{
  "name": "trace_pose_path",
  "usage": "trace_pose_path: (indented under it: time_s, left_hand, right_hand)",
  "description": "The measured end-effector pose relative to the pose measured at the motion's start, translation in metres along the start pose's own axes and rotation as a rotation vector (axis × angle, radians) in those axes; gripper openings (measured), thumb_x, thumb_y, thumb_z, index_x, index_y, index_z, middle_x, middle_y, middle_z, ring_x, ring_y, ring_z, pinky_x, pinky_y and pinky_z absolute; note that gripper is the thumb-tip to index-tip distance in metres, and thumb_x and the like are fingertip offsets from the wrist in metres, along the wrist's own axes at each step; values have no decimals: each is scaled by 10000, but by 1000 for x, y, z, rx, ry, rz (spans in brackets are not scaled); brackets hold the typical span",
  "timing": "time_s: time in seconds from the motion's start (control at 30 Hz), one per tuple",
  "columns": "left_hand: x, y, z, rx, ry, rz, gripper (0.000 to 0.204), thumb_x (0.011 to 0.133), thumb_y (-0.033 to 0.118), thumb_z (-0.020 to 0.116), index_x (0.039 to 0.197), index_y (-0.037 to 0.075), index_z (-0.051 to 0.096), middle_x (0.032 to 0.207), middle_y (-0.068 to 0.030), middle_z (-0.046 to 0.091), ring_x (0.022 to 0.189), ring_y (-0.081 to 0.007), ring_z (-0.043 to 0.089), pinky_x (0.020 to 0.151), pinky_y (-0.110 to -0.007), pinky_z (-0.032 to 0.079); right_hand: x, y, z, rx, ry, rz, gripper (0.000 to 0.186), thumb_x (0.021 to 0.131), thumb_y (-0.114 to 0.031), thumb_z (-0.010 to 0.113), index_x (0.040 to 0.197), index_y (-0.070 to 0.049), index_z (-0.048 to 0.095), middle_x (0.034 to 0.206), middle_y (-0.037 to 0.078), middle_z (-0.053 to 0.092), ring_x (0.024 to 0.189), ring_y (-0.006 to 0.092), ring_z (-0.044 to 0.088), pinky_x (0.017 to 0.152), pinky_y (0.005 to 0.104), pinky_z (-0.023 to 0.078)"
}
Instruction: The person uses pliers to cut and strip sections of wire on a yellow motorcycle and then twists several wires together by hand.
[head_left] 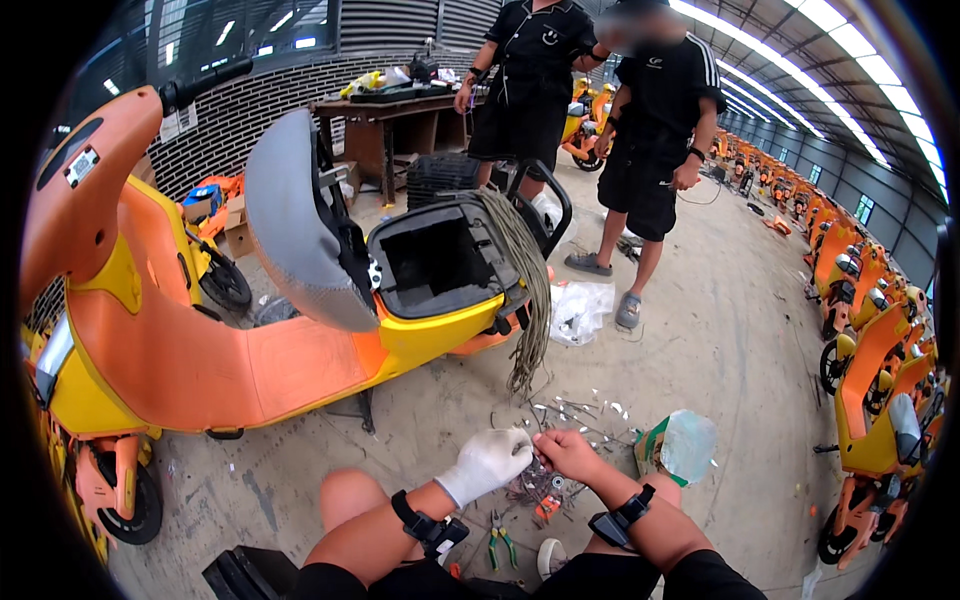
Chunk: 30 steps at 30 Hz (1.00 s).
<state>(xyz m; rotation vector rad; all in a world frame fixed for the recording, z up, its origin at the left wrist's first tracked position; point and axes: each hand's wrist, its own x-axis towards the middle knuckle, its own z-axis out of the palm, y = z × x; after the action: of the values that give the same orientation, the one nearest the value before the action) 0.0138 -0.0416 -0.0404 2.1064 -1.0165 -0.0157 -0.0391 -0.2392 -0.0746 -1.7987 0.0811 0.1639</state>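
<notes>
My left hand (488, 463), in a white glove, is closed with its fingertips pinched together. My bare right hand (570, 455) is closed too, its fingers almost touching the glove. Whatever lies between them is too small to make out. Below the hands, a tangle of thin dark wires (528, 485) lies on the floor beside a small orange piece (547, 508). Pliers with green handles (502, 541) rest on the floor between my feet. To the right of my right hand stands an open carton with a clear plastic bag (688, 447).
A yellow and orange electric scooter (300, 365) stands ahead with its grey seat (300, 220) raised. A long cable bundle (530, 300) hangs over its tail. Two people stand behind it near a cluttered table (385, 108). Rows of scooters (870, 370) line the right. Scraps litter the floor.
</notes>
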Motion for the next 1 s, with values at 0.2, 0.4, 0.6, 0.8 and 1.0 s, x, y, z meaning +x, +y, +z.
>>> trace_pose_path:
  time_s: [0.2, 0.4, 0.6, 0.8, 1.0]
  left_hand:
    - [13, -12, 3, -421, -159, -381, 321, 851, 292, 600, 962, 3, 684, 722, -162, 666, 636, -265, 668, 638, -382, 537]
    - [15, -16, 7, -930, -291, -738, 214, 872, 238, 567, 742, 71, 600, 613, 15, 498, 470, -96, 412, 439, -262, 295]
    - [22, -19, 0, -1123, -336, -914, 219, 866, 192, 589, 677, 115, 510, 571, 42, 424, 426, -77, 330, 397, -267, 225]
    - [14, -14, 6, -925, -246, -626, 178, 880, 214, 598, 803, 54, 610, 652, 21, 510, 499, -94, 433, 452, -237, 329]
    - [12, -2, -13, -132, -108, -193, 282, 880, 294, 586, 1000, 53, 668, 846, -146, 679, 812, -331, 664, 768, -413, 514]
  right_hand:
    - [-7, -9, -4, -445, 39, -441, 313, 907, -228, 687, 1134, -28, 609, 1053, 127, 620, 942, 267, 609, 826, 350, 496]
    - [-7, -11, -4, -542, 19, -503, 278, 865, -166, 715, 1101, -50, 626, 991, 135, 641, 918, 316, 635, 806, 378, 510]
    - [-5, -12, -4, -452, 164, -534, 93, 913, -112, 647, 952, -28, 656, 933, 124, 644, 861, 291, 628, 763, 355, 502]
    - [-2, 2, -8, -415, 217, -388, 138, 932, -165, 638, 933, -27, 645, 892, 124, 648, 843, 291, 626, 755, 367, 497]
    - [3, 1, -8, -366, 201, -198, 292, 983, -263, 584, 884, 7, 630, 723, 133, 621, 665, 252, 601, 641, 366, 490]
